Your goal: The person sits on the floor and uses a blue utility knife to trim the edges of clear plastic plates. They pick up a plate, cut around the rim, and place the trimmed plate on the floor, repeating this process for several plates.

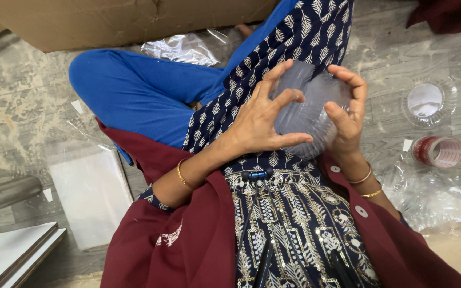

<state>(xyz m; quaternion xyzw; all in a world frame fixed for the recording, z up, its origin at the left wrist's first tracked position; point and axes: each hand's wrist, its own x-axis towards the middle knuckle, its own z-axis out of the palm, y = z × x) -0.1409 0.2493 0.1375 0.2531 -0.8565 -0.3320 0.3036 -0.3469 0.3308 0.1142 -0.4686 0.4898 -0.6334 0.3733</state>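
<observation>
grey floor all round, and above the lap the left hand (pixel 260 120) and right hand (pixel 348 114) clasp a clear ribbed plastic bowl (pixel 308 112) between them, fingers spread

The left hand (pixel 260 120) is raised in front of the lap, palm turned inward, fingers spread and curled, thumb pointing right. The right hand (pixel 345 112) faces it from the other side, fingers hooked over the top. Both forearms angle up from the body, wrists bent.

Even, soft indoor light; faint shadows; sharp focus; mild wide-angle stretch at edges.
</observation>
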